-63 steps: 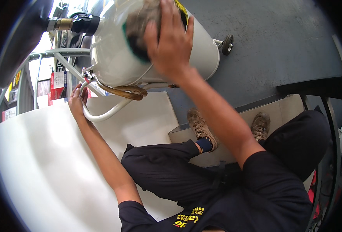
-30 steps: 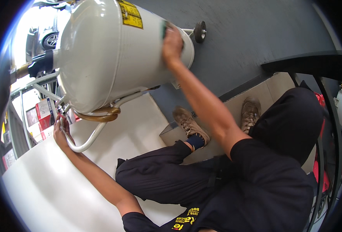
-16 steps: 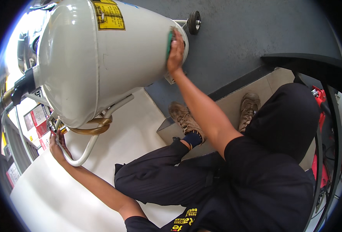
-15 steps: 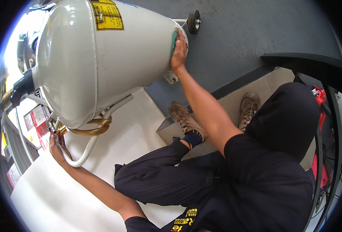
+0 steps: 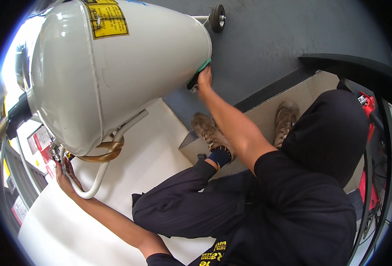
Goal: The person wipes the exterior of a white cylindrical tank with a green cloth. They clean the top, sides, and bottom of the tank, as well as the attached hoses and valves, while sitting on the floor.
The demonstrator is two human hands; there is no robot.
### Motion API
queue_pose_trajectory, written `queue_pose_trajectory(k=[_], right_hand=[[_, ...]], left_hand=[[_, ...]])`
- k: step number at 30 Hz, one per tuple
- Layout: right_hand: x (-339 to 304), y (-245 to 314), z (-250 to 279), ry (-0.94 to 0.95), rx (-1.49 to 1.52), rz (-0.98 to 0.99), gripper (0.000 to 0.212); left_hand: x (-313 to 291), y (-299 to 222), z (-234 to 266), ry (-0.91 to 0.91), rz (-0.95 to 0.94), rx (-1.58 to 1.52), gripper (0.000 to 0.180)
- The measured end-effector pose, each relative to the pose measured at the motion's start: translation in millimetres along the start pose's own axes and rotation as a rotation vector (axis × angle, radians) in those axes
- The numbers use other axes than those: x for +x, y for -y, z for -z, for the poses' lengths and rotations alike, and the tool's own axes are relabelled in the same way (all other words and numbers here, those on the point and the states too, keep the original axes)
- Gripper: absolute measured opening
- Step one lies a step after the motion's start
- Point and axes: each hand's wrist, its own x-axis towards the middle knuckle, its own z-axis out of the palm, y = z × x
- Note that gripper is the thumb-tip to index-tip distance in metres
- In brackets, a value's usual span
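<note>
A large white tank [image 5: 147, 57] lies tilted across the upper left, a yellow label [image 5: 108, 20] on its side. My right hand [image 5: 204, 80] presses a green cloth [image 5: 203, 66] to the lower rim of the tank's narrow end; part of the cloth is hidden under the fingers. At the other end, my left hand [image 5: 66, 179] is closed around the bent white tube handle [image 5: 99, 179], just below a small metal valve fitting [image 5: 55, 153]. A coiled amber hose [image 5: 103, 155] hangs by the handle.
A small black wheel [image 5: 217, 18] sticks out beyond the tank's narrow end over the grey floor [image 5: 267, 40]. Beneath the handle is a white surface [image 5: 147, 146]. A curved black frame [image 5: 351, 66] stands at right, with red equipment [image 5: 368, 190] behind it.
The right hand and the green cloth have slid down along the tank's rim to its underside. The tank has shifted slightly left in view. The left hand stays at the handle.
</note>
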Motion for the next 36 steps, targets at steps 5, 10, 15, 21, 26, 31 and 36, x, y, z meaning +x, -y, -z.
queue_pose_trajectory(k=[5,10,15,21,26,31,36], right_hand=[[51.0,70.1,4.6,0.007,-0.082,0.324,0.064],[70.1,93.3,-14.9,0.069,-0.252,0.777,0.059],[45.1,36.6,-9.0,-0.065,-0.083,0.625,0.059],[-2.1,12.2,7.0,-0.004,-0.096,0.079,0.064],[59.9,80.7,4.4,0.043,-0.001,0.200,0.066],[60.0,99.4,-2.6,-0.049,-0.397,0.518,0.063],[28.6,18.9,16.1,-0.139,-0.367,0.545,0.054]], left_hand=[[-3.3,-1.8,-7.1,0.008,-0.004,-0.040,0.046],[-18.5,-5.0,-11.2,-0.011,-0.007,0.050,0.049],[-6.9,0.3,2.3,0.029,-0.014,0.055,0.049],[-7.6,-4.0,-2.2,-0.005,0.026,0.035,0.048],[-1.8,-10.1,-5.3,0.060,0.010,0.018,0.050],[-9.0,-9.8,-7.3,0.019,0.077,0.086,0.048],[-1.2,-9.2,-6.8,0.015,0.030,0.084,0.047]])
